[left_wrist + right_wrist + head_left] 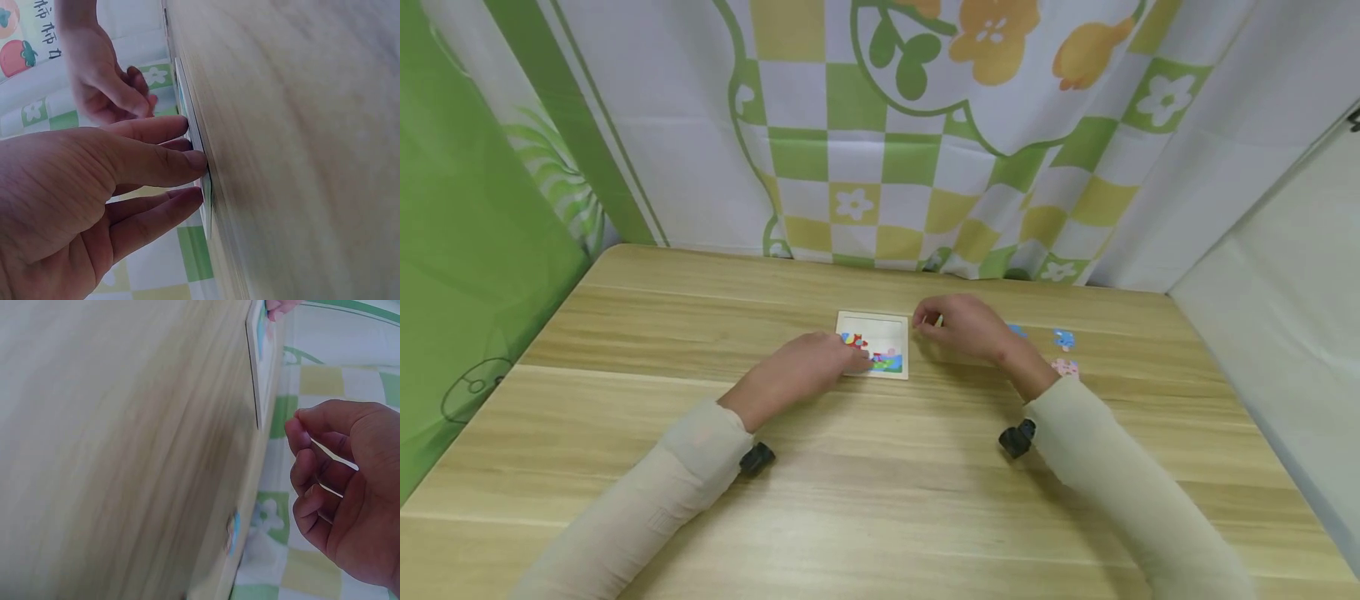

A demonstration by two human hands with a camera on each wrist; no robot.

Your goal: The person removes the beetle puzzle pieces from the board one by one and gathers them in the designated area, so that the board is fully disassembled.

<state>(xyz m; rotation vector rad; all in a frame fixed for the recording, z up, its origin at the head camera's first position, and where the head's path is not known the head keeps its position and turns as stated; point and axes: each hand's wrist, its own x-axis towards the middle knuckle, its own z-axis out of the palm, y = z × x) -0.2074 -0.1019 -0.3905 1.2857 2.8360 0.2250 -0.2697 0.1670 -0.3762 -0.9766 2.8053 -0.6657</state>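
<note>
A square, light wooden puzzle tray [872, 317] lies on the table, with colourful puzzle pieces [887, 363] along its lower part. My left hand [808, 367] holds the tray at its near left side. In the left wrist view, the thumb [195, 161] lies against the tray's near edge and the fingers reach over it. Just beyond the tray's right edge, my right hand [966, 325] is raised above the table, thumb and index fingertips together. A small green bit, seemingly a puzzle piece [939, 321], shows between its fingers; the right wrist view hides it.
Right of the tray lie loose puzzle pieces: a blue one [1063, 338], a pink one [1065, 367], and another blue one [1017, 330] partly behind the right hand. A patterned curtain [910, 158] hangs along the far edge of the wooden table [880, 500].
</note>
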